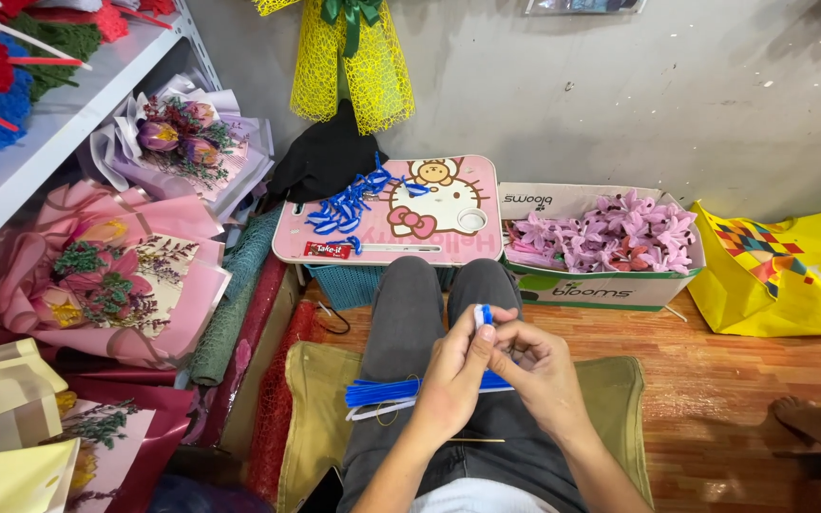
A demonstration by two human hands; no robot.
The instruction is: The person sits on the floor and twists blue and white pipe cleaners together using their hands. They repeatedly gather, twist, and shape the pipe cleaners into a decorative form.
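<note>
The fingertips of both hands are meeting at the centre of the frame, pinching a small blue and white pipe cleaner piece (483,315) that is sticking up just above them. The left hand (453,375) is closing its thumb and forefinger narrowly around the lower part of that piece, while the right hand (539,366) is curling its fingers in from the other side and touching the same piece, so the piece is sitting between the two sets of fingertips with only its tip showing. Just below the hands, a bundle of blue pipe cleaners (382,390) is lying across the person's lap on grey trousers (409,313), with a few white ones at its lower edge, and it is passing under the left wrist. A thin wooden stick (475,440) is resting on the lap lower down. The person is sitting on an olive cushion (311,408) on a wooden floor (715,380). Beyond the knees, a pink cartoon-cat lap table (448,237) is holding a scatter of bent blue pipe cleaner pieces (346,205) and a red wrapped snack bar (327,250). To the right of it, an open cardboard box (601,285) is filled with pink pipe cleaner flowers (620,233), and a yellow bag (781,275) is lying at the right edge. At the left of the frame, pink wrapped bouquets (97,275) are leaning below a white shelf (68,104). A bare foot of another person (814,418) is showing at the lower right.
</note>
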